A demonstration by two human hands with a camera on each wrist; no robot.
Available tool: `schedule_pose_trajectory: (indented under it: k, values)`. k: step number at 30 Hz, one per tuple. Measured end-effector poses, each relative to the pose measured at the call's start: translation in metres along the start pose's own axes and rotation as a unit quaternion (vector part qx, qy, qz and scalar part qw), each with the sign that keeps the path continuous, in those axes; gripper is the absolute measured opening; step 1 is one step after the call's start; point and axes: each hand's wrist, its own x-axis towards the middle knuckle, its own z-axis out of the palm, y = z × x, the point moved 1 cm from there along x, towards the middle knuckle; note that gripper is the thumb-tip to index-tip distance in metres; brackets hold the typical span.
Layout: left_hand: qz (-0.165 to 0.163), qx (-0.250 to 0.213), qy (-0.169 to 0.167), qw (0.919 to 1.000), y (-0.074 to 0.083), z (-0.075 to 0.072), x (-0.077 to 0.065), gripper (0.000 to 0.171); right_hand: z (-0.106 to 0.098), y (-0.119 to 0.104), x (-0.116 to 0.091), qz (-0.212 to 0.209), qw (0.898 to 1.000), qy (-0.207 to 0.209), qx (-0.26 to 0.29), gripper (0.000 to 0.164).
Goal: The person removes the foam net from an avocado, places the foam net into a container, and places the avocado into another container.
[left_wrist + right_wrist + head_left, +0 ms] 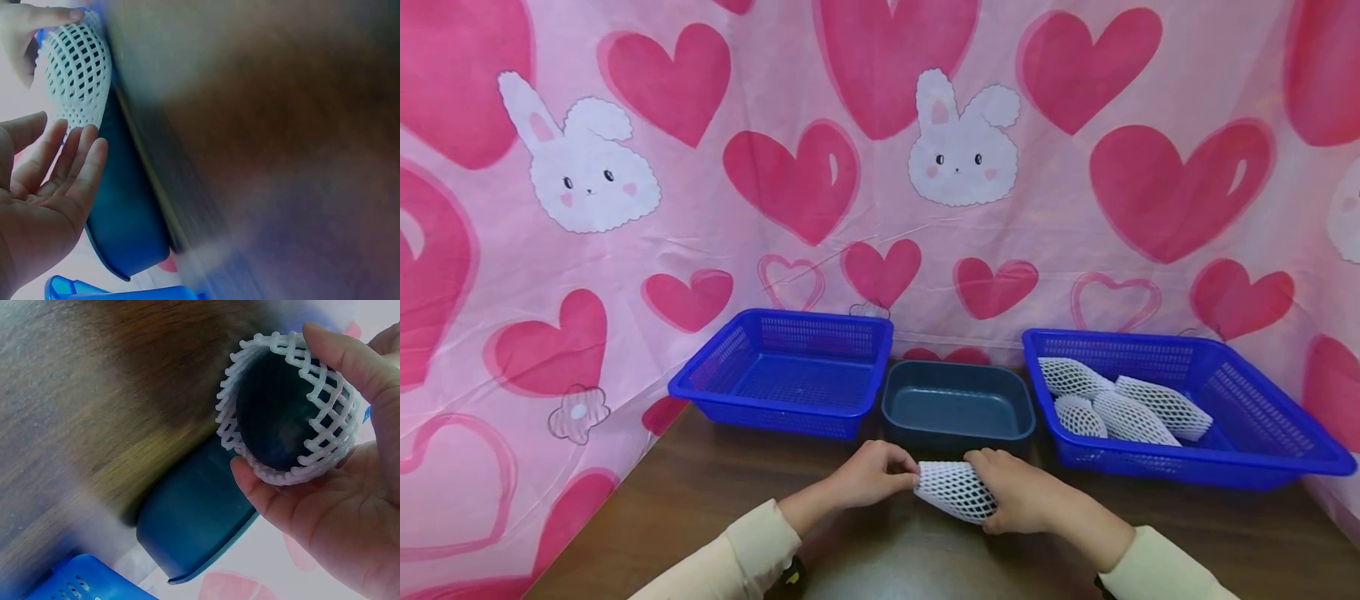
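Left hand (872, 479) pinched one end of the white foam-net sleeve (953, 490), held near the dark blue-grey rectangular tray (957, 435), right hand (1018, 493) curled round it; a slackened right grip could have dropped the dark oval object (273, 412) inside.

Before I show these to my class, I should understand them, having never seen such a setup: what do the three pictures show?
There's no machine, just a person's two bare hands. The wide picture comes from a camera worn on the head; the other two come from one on each wrist. On the table stand a left blue basket, a dark tray and a right blue basket holding four white foam nets. The right hand holds another foam net with something dark inside; the left hand is at that net's narrow end.
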Motion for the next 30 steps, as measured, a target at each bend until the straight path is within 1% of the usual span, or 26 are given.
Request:
schedule_pose_trajectory:
  k: [3,5,9,15,17,21,26,30]
  values:
    - [-0.002,-0.002,-0.001,1.0,0.0,0.002,0.001,0.009,0.0,0.001,-0.002,0.005,1.0,-0.002,0.008,0.084]
    - [0.003,-0.001,0.001,1.0,0.001,0.004,0.002,0.009,-0.001,0.002,-0.005,0.007,1.0,-0.003,0.016,0.087]
    - [0.019,0.004,0.013,0.9997,0.001,0.006,0.005,0.007,-0.001,0.003,-0.007,0.006,1.0,0.0,0.019,0.091]
    - [0.051,0.029,0.033,0.9977,0.004,0.007,0.011,0.006,0.0,0.004,-0.007,0.008,1.0,-0.003,0.024,0.094]
    - [0.06,0.032,0.033,0.9971,0.005,0.008,0.013,0.007,0.0,0.004,-0.008,0.012,1.0,-0.006,0.028,0.095]
    - [0.066,0.024,0.019,0.9973,0.006,0.011,0.018,0.009,-0.002,0.003,-0.01,0.019,0.999,-0.013,0.041,0.098]
    - [0.062,0.015,-0.005,0.998,0.004,0.016,0.02,0.008,-0.006,0.003,-0.011,0.026,0.998,-0.02,0.062,0.1]
    - [0.06,0.008,-0.015,0.998,0.005,0.019,0.021,0.009,-0.008,0.004,-0.012,0.026,0.997,-0.017,0.073,0.099]
